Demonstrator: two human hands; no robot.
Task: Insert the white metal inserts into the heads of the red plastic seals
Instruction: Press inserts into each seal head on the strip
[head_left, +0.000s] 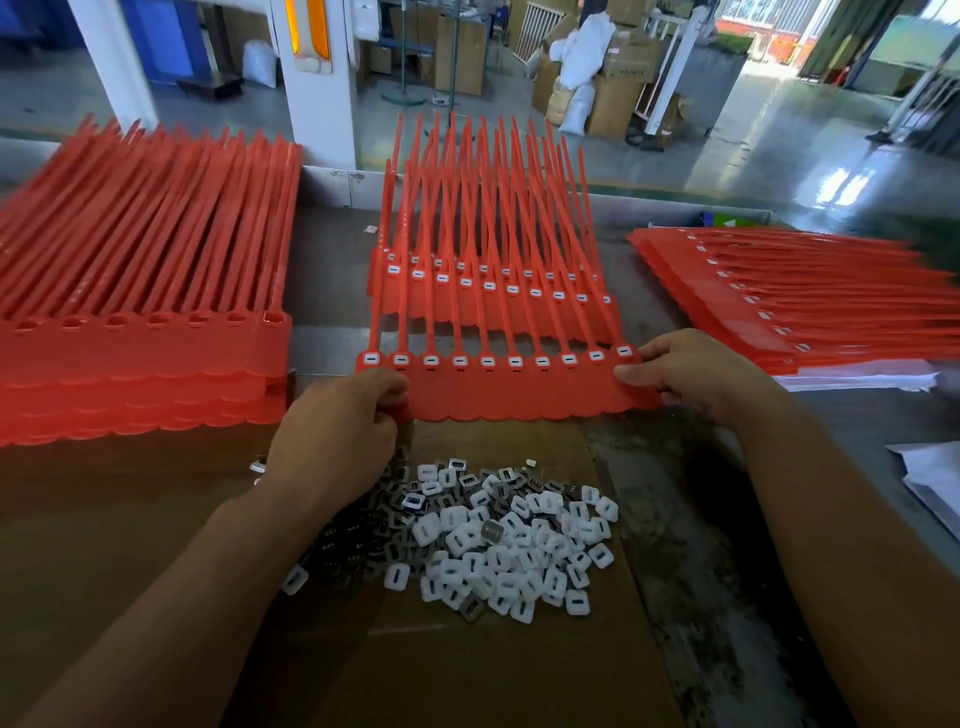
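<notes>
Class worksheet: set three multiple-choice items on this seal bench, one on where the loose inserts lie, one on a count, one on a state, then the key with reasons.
1. Where does the pile of loose inserts lie? A in a blue bin; B on the cardboard, nearer the person than the held strip; C on the floor.
2. How many heads has the held strip? A three; B ten; C twenty.
3. The heads of the left stack are: A empty; B fitted with white inserts; C cut off.
Key: 1 B, the pile sits on cardboard on the person's side of the strip; 2 B, ten heads run between the left hand and right hand gripping its ends; 3 A, only red hollows show.
</notes>
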